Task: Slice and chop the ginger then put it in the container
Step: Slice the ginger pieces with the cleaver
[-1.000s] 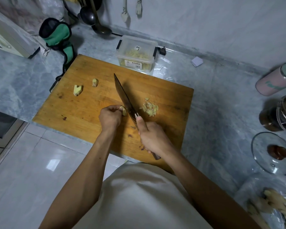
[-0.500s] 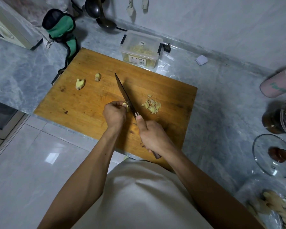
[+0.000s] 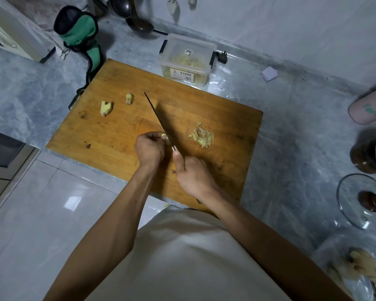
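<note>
On the wooden cutting board [image 3: 122, 135], seen from the head camera, the left hand [image 3: 149, 149] curls its fingers over a small ginger piece [image 3: 165, 139] and pins it to the wood just left of the knife [image 3: 159, 118]. The right hand [image 3: 192, 172] grips the knife handle with the thumb laid along its top, and the dark blade runs away from the person, touching the held piece on its right side. One pile of cut ginger slices [image 3: 202, 136] lies on the board to the right of the blade, apart from both hands. Two uncut ginger chunks [image 3: 106, 108] sit farther left on the board, well away from the hands, near each other but not touching. One clear plastic container [image 3: 187, 59] stands on the grey marble counter [image 3: 291, 127] just past the board's far edge, holding pale ginger pieces. At the lower right, a plastic bag [image 3: 356, 268] holds more ginger roots, blurred beyond counting. One glass lid [image 3: 363, 200] lies on the counter beside it.
</note>
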Action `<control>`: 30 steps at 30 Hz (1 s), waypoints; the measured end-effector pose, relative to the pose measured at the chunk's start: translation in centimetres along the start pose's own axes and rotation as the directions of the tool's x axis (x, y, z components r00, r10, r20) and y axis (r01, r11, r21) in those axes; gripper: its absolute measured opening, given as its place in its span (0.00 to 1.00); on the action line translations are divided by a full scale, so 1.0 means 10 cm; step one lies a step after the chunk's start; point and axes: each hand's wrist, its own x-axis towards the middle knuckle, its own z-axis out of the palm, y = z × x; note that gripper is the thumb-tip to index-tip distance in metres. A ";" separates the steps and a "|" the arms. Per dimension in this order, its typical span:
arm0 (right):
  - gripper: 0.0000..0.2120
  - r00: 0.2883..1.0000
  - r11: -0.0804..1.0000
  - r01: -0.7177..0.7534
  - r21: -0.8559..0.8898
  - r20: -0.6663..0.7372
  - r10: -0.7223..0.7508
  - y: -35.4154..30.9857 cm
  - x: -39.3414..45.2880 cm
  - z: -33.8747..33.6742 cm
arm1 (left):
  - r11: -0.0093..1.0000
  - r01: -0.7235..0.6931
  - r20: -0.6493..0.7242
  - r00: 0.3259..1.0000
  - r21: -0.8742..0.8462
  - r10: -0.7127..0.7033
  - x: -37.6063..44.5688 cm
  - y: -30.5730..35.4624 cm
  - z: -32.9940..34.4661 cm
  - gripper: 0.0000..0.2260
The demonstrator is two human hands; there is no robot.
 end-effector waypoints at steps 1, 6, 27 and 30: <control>0.31 1.000 1.000 0.006 -0.005 -0.004 -0.007 0.00 0.00 -0.01 | 1.000 0.001 0.006 1.000 -0.001 -0.001 0.01 -0.02 0.00 0.05; 0.31 0.997 0.992 -0.070 0.107 -0.011 0.072 0.09 -0.01 -0.11 | 0.999 0.004 0.047 0.999 -0.053 -0.001 0.07 -0.12 -0.01 0.05; 0.31 0.982 0.964 -0.164 0.210 -0.054 0.179 0.28 -0.20 -0.25 | 1.000 -0.010 0.180 0.984 -0.014 0.012 0.13 -0.21 -0.25 0.09; 0.34 0.986 0.979 -0.150 0.138 -0.048 0.158 0.28 -0.21 -0.31 | 0.998 -0.049 0.183 0.982 0.044 0.040 0.11 -0.21 -0.31 0.08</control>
